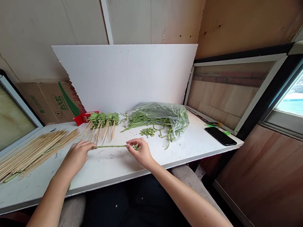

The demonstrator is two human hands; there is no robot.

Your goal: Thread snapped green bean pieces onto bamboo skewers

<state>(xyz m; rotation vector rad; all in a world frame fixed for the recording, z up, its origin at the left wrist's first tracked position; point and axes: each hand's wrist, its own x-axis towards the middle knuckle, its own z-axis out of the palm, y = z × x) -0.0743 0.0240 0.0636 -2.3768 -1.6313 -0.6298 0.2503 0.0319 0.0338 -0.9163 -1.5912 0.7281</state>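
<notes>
A long green bean point(111, 146) is stretched level between my two hands, just above the white table. My left hand point(80, 153) pinches its left end. My right hand point(140, 152) grips the other end between thumb and fingers, with some green bean showing behind the fingers. Skewered bundles of folded beans point(103, 119) lie behind my left hand, their sticks pointing toward me. Beyond my right hand are a small pile of cut bean pieces point(147, 131) and a clear plastic bag point(162, 110) of long beans, some spilling out.
Many bamboo skewers point(33, 150) lie spread on the left of the white table point(106, 172). A black phone point(220, 136) rests near the right end. A white foam board point(128, 77) stands at the back, beside a cardboard box point(51, 102) and a red packet point(81, 118).
</notes>
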